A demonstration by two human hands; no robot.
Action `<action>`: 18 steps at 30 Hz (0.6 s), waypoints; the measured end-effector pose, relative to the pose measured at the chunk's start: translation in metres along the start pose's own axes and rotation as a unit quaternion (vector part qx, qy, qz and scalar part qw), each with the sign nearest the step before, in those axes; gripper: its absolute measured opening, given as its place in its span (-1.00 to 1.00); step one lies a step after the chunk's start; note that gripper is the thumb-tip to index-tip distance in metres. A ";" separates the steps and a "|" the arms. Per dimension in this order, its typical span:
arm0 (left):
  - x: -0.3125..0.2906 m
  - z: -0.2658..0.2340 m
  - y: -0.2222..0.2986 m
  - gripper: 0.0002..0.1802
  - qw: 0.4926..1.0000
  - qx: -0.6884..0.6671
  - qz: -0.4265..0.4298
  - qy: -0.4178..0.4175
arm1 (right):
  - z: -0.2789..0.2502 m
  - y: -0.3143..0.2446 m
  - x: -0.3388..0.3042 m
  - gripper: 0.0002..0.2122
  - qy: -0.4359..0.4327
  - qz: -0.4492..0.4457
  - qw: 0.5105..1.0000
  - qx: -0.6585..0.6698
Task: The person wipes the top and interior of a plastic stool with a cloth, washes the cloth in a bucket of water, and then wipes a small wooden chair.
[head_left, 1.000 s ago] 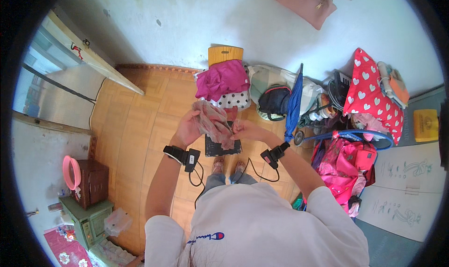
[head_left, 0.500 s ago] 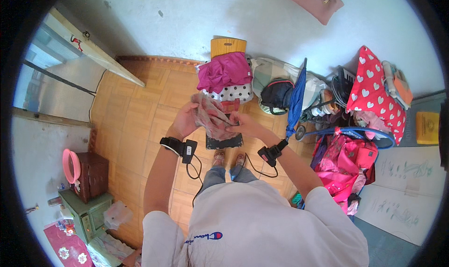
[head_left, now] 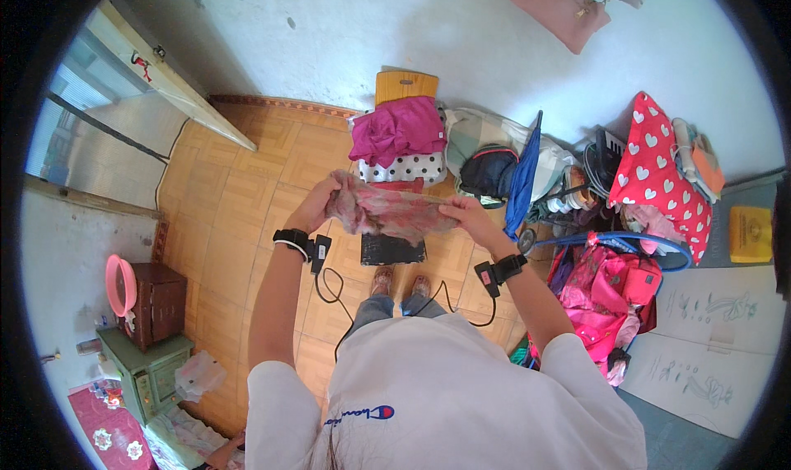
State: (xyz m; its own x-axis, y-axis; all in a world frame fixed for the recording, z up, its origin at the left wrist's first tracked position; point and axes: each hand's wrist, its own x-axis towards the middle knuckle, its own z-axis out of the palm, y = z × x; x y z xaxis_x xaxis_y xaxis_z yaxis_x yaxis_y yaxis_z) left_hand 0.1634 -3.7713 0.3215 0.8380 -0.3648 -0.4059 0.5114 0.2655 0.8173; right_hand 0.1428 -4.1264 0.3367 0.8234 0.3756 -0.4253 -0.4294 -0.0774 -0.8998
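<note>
A thin, crumpled cloth in greyish pink with darker patches [head_left: 391, 210] is stretched between my two hands in mid-air. My left hand [head_left: 315, 203] grips its left end, and my right hand [head_left: 475, 221] pinches the right end. Below the cloth, a black flat-topped object [head_left: 393, 250] is partly hidden by it, just in front of my feet. Beyond the cloth, a magenta garment [head_left: 397, 130] lies bunched over a white cloth with black dots [head_left: 401, 168], in front of a wooden chair back [head_left: 406, 85].
Right of the chair stand a black bag [head_left: 488, 170], a closed blue umbrella [head_left: 524, 173] and a red heart-patterned cushion [head_left: 652, 167]. Pink clothes [head_left: 592, 293] are heaped at my right. At left are an open door [head_left: 177, 79], a brown box [head_left: 158, 303] and a green cabinet [head_left: 152, 371].
My hands have moved apart, the right one farther right, and the bunched cloth is now spread sideways between them.
</note>
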 end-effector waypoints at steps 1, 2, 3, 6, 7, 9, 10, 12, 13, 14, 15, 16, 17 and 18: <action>0.003 -0.008 -0.006 -0.68 1.000 0.000 0.000 0.001 | 0.001 -0.008 0.002 -0.84 -0.001 0.000 1.000 0.000; 0.006 -0.015 -0.012 -0.71 0.989 0.140 0.001 0.039 | 0.001 -0.016 0.004 -0.84 -0.007 -0.005 1.000 -0.022; 0.010 -0.024 -0.021 -0.72 0.958 0.276 0.000 0.075 | 0.002 -0.024 0.006 -0.85 -0.013 -0.009 0.999 -0.045; 0.009 -0.072 -0.033 -0.76 0.866 0.484 0.019 0.123 | 0.010 -0.040 0.017 -0.84 0.013 0.014 0.999 0.041; 0.010 -0.069 -0.035 -0.76 0.868 0.482 0.021 0.120 | 0.004 -0.037 0.017 -0.84 0.017 0.014 0.999 0.039; 0.000 -0.069 -0.039 -0.70 0.835 0.509 0.001 0.209 | -0.007 -0.026 0.018 -0.83 0.026 0.032 0.997 0.058; 0.000 -0.070 -0.041 -0.68 0.826 0.514 -0.022 0.230 | -0.008 -0.021 0.020 -0.83 0.024 0.030 0.998 0.056; 0.000 -0.042 -0.041 -0.71 0.876 0.427 0.012 0.224 | -0.016 -0.006 0.020 -0.82 0.056 0.080 0.993 0.070; -0.008 -0.031 -0.037 -0.74 0.914 0.335 0.044 0.226 | -0.017 0.001 0.021 -0.82 0.053 0.080 0.993 0.069; -0.004 -0.037 -0.044 -0.79 0.946 0.267 0.022 0.182 | -0.019 0.007 0.022 -0.83 0.031 0.095 0.993 0.067; -0.005 -0.027 -0.041 -0.79 0.947 0.267 0.022 0.179 | -0.021 0.013 0.022 -0.82 0.014 0.112 0.992 0.065; -0.007 -0.006 -0.036 -0.81 0.961 0.243 0.004 0.134 | -0.014 0.012 0.017 -0.82 0.016 0.113 0.991 0.064; -0.009 0.011 -0.035 -0.80 0.971 0.219 -0.014 0.093 | 0.006 0.004 0.008 -0.83 0.022 0.105 0.992 0.070; -0.008 0.021 -0.037 -0.78 0.983 0.176 -0.025 0.049 | 0.019 -0.003 0.002 -0.84 0.028 0.096 0.992 0.076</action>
State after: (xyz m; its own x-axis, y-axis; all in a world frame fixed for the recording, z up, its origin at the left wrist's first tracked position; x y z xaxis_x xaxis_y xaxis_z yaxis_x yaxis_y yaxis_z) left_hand 0.1338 -3.7969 0.3029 0.8369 -0.2765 -0.4724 0.4694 -0.0814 0.8792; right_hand 0.1382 -4.1076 0.3405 0.7380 0.3151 -0.5967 -0.6283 -0.0014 -0.7780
